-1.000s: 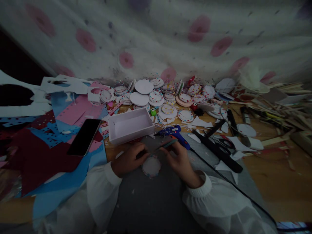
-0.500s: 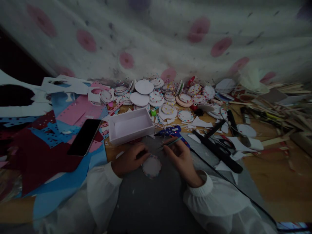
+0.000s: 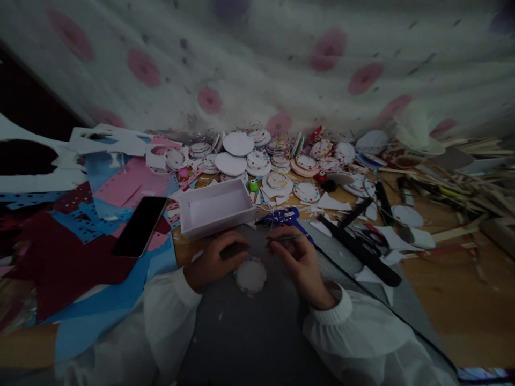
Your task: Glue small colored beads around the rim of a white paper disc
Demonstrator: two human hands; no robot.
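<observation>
A small round white disc (image 3: 250, 276) with coloured dots around its rim lies flat on the grey mat (image 3: 245, 332). At its upper left edge is my left hand (image 3: 219, 258), its thumb beside or on the rim and the bent fingers apart from the thumb. My right hand (image 3: 296, 260), to the disc's upper right, pinches thin tweezers (image 3: 286, 237) whose tips point left above the mat. Whether the tips hold anything is too dark to see. Just beyond the right hand lies a blue glue gun (image 3: 284, 216) with a small red light.
A white open box (image 3: 217, 206) stands behind my left hand. Dotted discs (image 3: 257, 159) are piled along the curtain. A phone (image 3: 140, 226) rests on coloured felt sheets at left. Scissors (image 3: 368, 240), a long black tool (image 3: 360, 249), a cord and wood strips lie at right.
The tweezers in my right hand have tilted to lie flatter, with the fingers rolled slightly. My left fingers have shifted a little up and right. The disc stays in place.
</observation>
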